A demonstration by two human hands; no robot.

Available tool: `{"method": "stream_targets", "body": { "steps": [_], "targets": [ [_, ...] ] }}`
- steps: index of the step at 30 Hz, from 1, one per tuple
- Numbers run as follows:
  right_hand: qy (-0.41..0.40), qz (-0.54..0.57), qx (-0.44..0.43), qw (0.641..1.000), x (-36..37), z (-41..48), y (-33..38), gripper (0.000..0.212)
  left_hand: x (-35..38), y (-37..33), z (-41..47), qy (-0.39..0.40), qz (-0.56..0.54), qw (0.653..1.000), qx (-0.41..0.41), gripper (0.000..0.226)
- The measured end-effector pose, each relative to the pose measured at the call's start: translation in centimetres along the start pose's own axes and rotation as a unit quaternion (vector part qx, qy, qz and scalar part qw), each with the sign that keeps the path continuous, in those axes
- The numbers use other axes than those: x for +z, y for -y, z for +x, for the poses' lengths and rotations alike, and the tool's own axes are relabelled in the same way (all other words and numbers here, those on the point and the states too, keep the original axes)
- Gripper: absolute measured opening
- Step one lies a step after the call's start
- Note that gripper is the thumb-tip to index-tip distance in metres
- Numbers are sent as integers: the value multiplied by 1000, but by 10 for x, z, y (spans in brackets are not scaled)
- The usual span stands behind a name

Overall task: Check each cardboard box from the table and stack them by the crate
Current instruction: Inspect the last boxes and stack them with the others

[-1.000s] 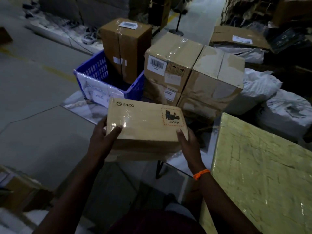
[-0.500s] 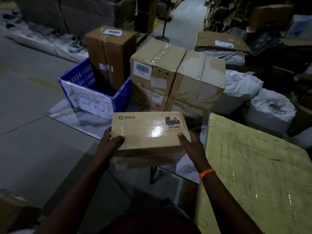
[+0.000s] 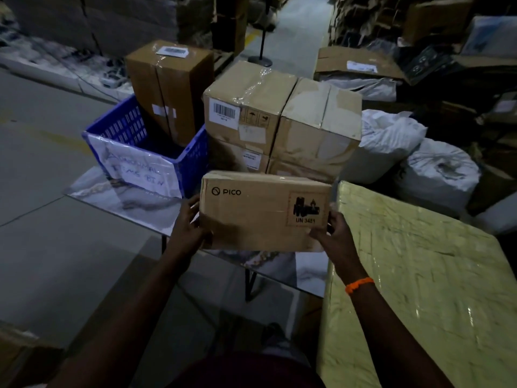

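Our left hand and right hand grip the ends of the flat brown PICO-printed cardboard box above the marbled table; dimly lit, probably mid-check; next we stack it by the blue plastic crate.

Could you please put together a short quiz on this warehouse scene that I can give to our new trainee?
1. True or false: the left hand and the right hand hold the PICO box by its two short ends.
2. What stands in the blue crate? A) a tall cardboard box B) a white sack C) a roll of tape
3. Fill in: the hazard label on the PICO box reads "UN ____".
Key: 1 true; 2 A; 3 3481.
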State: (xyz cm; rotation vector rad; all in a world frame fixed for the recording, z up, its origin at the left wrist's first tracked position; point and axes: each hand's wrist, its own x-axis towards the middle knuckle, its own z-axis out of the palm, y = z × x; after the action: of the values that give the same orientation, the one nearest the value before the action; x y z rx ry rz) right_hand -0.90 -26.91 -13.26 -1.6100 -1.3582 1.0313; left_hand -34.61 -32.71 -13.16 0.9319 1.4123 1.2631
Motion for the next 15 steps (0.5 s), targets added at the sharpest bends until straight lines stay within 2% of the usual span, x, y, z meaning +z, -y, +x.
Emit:
{"method": "stream_targets", "body": {
  "steps": [4, 7, 8, 10, 12, 13, 14, 15],
  "targets": [
    [-20, 60, 39, 997, 2, -25, -21, 29, 3, 18, -1, 12, -6, 999, -48, 57],
    [-16, 134, 88, 987, 1, -46, -32, 24, 1, 27, -9, 15, -35, 996, -75, 60],
    [-13, 155, 100, 983, 0, -51, -36, 31, 0, 29, -12, 13, -51, 994, -91, 64],
    [-9, 174, 128, 976, -1, -60, -44, 59, 0, 37, -19, 4, -65, 990, -122, 72],
    [-7, 181, 145, 973, 0, -66, -50, 91, -1, 44, -25, -12, -48, 991, -126, 65],
    [-4, 181, 151, 972, 2, -69, -52, 98, -2, 48, -27, -17, -41, 991, -124, 62],
    [0, 173, 152, 973, 4, -71, -53, 95, -2, 53, -28, -18, -38, 991, -124, 61],
    [4, 160, 144, 977, 6, -73, -53, 81, -2, 57, -29, -15, -35, 991, -126, 59]
  ]
}}
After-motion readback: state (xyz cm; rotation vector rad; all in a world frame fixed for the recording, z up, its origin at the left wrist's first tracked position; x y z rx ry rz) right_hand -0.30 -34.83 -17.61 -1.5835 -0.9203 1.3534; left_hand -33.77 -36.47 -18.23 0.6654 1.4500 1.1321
